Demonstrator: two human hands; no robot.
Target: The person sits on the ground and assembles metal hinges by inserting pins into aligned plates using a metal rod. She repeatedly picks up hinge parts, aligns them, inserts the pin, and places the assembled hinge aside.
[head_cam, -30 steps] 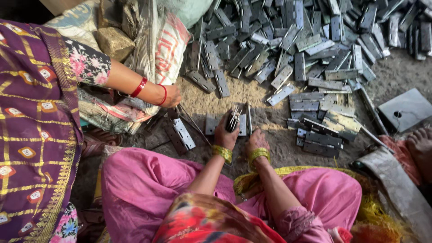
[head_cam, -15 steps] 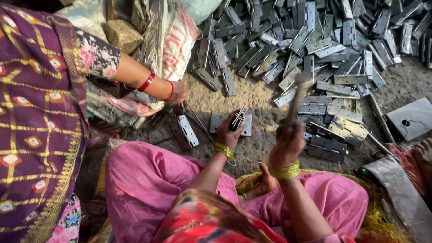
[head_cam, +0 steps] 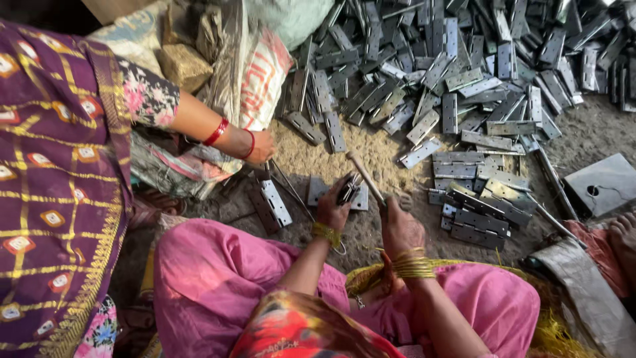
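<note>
Seated on the ground, pink trousers across the lower half of the view, seen from above. Left hand (head_cam: pixel 333 209), yellow bangle at the wrist, fingers closed around a dark metal hinge (head_cam: pixel 349 189) held upright on a small flat metal plate (head_cam: pixel 318 191) lying in the dirt just ahead of the knees. Right hand (head_cam: pixel 399 227), stacked gold bangles at the wrist, fingers clamped around the handle of a hammer (head_cam: pixel 366 178); handle slanting up and to the left, its far end just beside the hinge, head hidden or blurred, contact impossible to judge. To the right, touching rows of flat grey hinges (head_cam: pixel 474 219) laid out near the right hand. Farther up, a large loose heap of hinges (head_cam: pixel 457 73) filling the top of the view. At the right edge, a square grey plate with a hole (head_cam: pixel 604 185) and a bare foot (head_cam: pixel 624 240) beside it. At the left, another person in a purple patterned garment (head_cam: pixel 56 192), red bangles on the forearm, that person's hand (head_cam: pixel 262 147) resting against a printed sack (head_cam: pixel 258 79). Below that hand, one open hinge (head_cam: pixel 275 202) flat on the ground, well apart from the held one.
</note>
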